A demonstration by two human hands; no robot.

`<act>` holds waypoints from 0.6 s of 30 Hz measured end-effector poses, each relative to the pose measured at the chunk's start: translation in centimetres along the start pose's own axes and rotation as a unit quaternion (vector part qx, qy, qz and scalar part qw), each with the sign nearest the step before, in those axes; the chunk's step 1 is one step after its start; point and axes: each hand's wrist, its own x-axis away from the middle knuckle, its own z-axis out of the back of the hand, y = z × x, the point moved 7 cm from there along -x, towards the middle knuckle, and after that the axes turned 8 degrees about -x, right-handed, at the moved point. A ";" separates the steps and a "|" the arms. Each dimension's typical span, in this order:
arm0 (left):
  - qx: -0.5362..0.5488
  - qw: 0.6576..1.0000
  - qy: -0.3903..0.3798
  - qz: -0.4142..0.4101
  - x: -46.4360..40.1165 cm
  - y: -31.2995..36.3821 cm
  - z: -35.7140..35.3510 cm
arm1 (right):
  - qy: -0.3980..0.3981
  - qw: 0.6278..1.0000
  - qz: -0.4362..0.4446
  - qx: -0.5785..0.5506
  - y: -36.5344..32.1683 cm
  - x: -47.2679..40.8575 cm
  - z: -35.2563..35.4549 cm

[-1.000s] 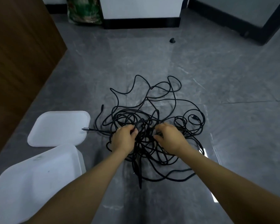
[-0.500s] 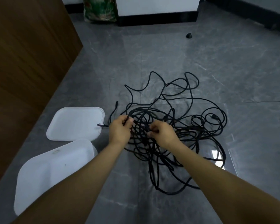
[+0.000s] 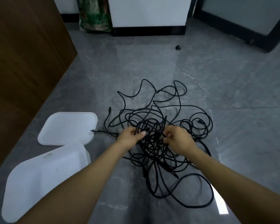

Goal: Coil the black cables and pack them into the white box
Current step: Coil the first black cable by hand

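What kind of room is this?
Probably an office or a workroom, though I can't be sure. The floor is shiny grey tile, a brown wooden panel stands on the left, and dark-framed glass partitions stand at the back.

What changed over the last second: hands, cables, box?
Little. Both hands kept their grip on strands in the black cables; the left hand lifted its strands slightly, and the right hand went on pinching its strand. The tangle, white box and lid stayed put; only the camera shifted.
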 end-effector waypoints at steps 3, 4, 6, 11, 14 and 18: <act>0.005 0.998 0.058 -0.020 0.2 1.0 -0.6 | -0.014 1.000 0.007 0.011 -0.2 0.4 0.2; -0.014 0.997 0.063 -0.041 0.3 1.5 -0.5 | -0.017 1.000 0.011 -0.010 -0.4 0.4 0.4; -0.076 0.991 0.057 -0.095 0.8 2.5 -0.1 | 0.014 0.997 0.028 -0.076 -1.1 0.2 1.4; -0.076 0.982 0.083 -0.149 1.9 4.0 2.5 | 0.074 0.990 0.122 0.008 -5.5 -2.3 2.6; -0.068 0.984 0.064 -0.155 1.9 4.3 3.2 | 0.018 0.971 0.165 0.172 -6.9 -3.6 1.2; -0.077 0.985 0.043 -0.151 1.5 3.9 4.0 | -0.001 0.974 0.131 0.183 -5.4 -3.3 2.3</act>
